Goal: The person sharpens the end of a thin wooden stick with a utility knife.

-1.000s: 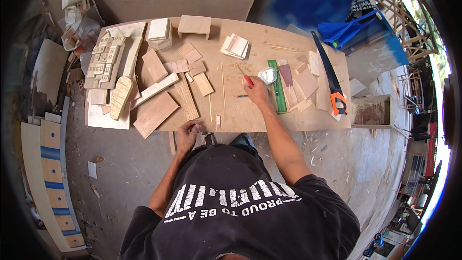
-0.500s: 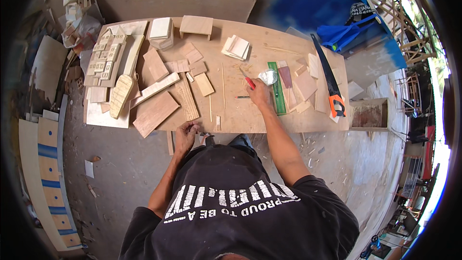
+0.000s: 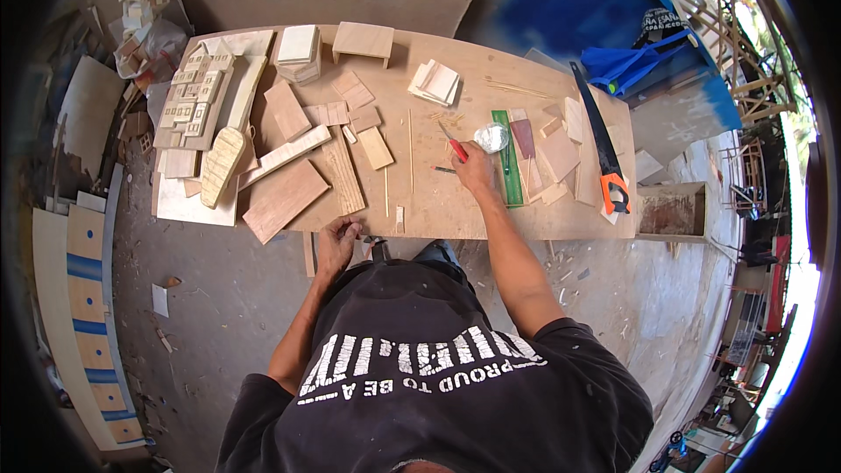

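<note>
step: marking or cutting on the bench, judged; next calls for a steady tip | right hand (image 3: 474, 168) clenched on red tool (image 3: 454, 145); arm reaching forward; green ruler (image 3: 505, 158) just right of it | left hand (image 3: 336, 241) grips bench edge (image 3: 420, 235), bracing; wood offcuts (image 3: 280, 197) ahead-left

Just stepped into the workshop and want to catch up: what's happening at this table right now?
A person in a dark printed shirt leans over a wooden worktable strewn with small cut wood pieces. Their right hand holds a red-handled tool beside a green ruler and a crumpled silvery piece. Their left hand rests at the table's near edge, next to a ribbed wood strip. A handsaw with an orange handle lies to the right, untouched.
</note>
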A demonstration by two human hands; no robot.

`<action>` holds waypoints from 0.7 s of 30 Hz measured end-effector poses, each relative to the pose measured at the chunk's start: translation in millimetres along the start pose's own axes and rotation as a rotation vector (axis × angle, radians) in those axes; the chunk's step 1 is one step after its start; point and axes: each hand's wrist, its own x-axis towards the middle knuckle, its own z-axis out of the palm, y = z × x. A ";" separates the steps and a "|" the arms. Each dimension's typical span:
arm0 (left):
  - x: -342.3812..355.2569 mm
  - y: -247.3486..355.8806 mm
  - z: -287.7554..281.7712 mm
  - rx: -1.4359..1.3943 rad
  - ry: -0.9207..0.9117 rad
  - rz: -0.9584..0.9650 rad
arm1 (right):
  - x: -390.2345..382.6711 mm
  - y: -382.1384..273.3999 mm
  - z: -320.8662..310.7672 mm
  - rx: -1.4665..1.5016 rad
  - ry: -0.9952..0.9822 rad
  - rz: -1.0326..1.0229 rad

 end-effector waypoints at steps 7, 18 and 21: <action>1.0 -5.0 1.2 -0.015 0.011 0.005 | 0.4 3.3 0.5 0.019 0.001 -0.010; 0.1 -4.0 2.3 -0.003 0.001 0.026 | 1.1 2.7 -1.3 0.032 -0.008 -0.019; -0.6 -0.7 2.3 0.012 -0.006 0.004 | 1.9 2.5 -0.6 0.040 0.006 -0.031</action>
